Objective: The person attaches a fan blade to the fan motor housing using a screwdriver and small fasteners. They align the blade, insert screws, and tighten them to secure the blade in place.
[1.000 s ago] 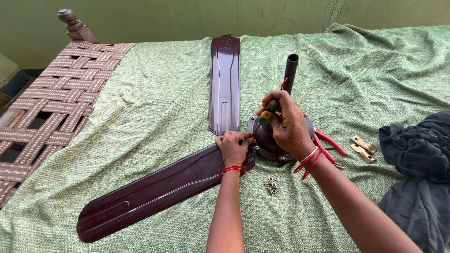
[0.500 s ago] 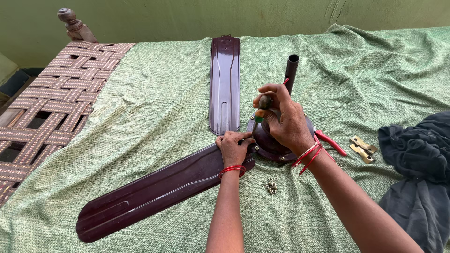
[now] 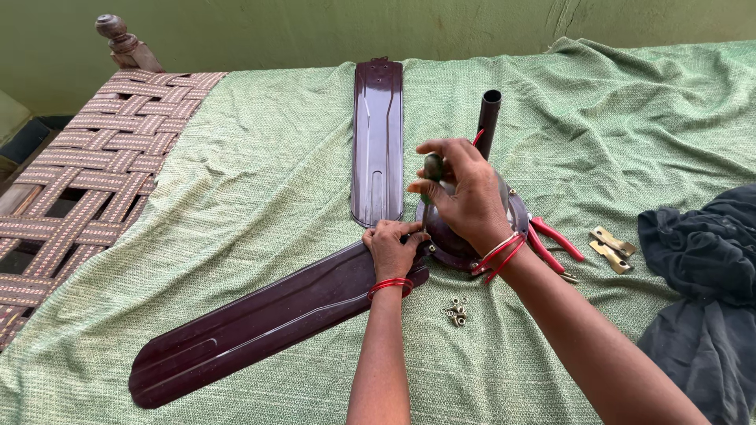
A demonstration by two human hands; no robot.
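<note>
Centre frame: right hand [image 3: 465,197] closed around screwdriver [image 3: 432,169] over fan hub [image 3: 461,240]; left hand [image 3: 391,248] pressed flat on lower-left blade [image 3: 260,323], gripping nothing.

1. The right hand [image 3: 465,197] gripped a screwdriver [image 3: 432,170] upright over the fan hub [image 3: 461,240].
2. The left hand [image 3: 391,248] pressed a blade [image 3: 260,319] at the hub.
3. Nuts [image 3: 454,312] lay just beside the blade.
</note>
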